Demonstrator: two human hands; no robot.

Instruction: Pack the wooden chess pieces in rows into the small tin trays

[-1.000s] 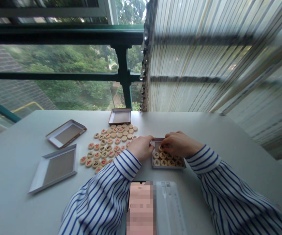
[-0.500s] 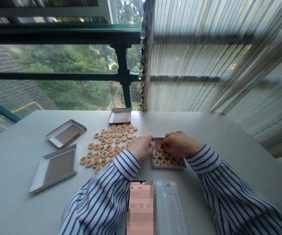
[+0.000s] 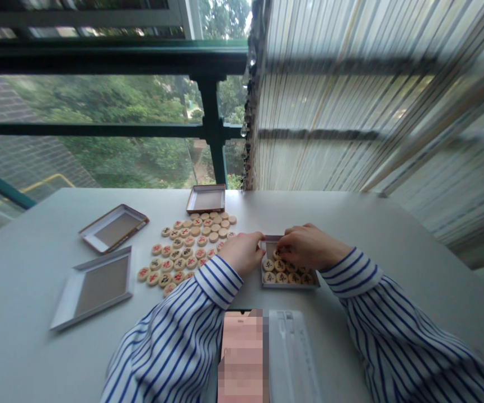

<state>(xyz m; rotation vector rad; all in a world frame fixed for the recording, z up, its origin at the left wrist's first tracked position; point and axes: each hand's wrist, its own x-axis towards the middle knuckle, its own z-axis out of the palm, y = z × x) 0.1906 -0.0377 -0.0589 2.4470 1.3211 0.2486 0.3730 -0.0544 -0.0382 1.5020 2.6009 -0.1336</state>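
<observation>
Wooden game discs [image 3: 286,276] fill a small box [image 3: 291,285]; right hand [image 3: 309,247] seemingly pinches one, left hand [image 3: 244,253] curled against its edge.

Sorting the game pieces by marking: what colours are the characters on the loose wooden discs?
Red on some loose wooden discs, black on others; head view.

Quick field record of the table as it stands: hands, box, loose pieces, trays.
left hand: rests against the left edge of the small box
right hand: over the box, fingertips on a piece inside
small box: partly filled with round wooden pieces
loose pieces: spread on the table, left of the hands
empty trays: three, left and far side
</observation>
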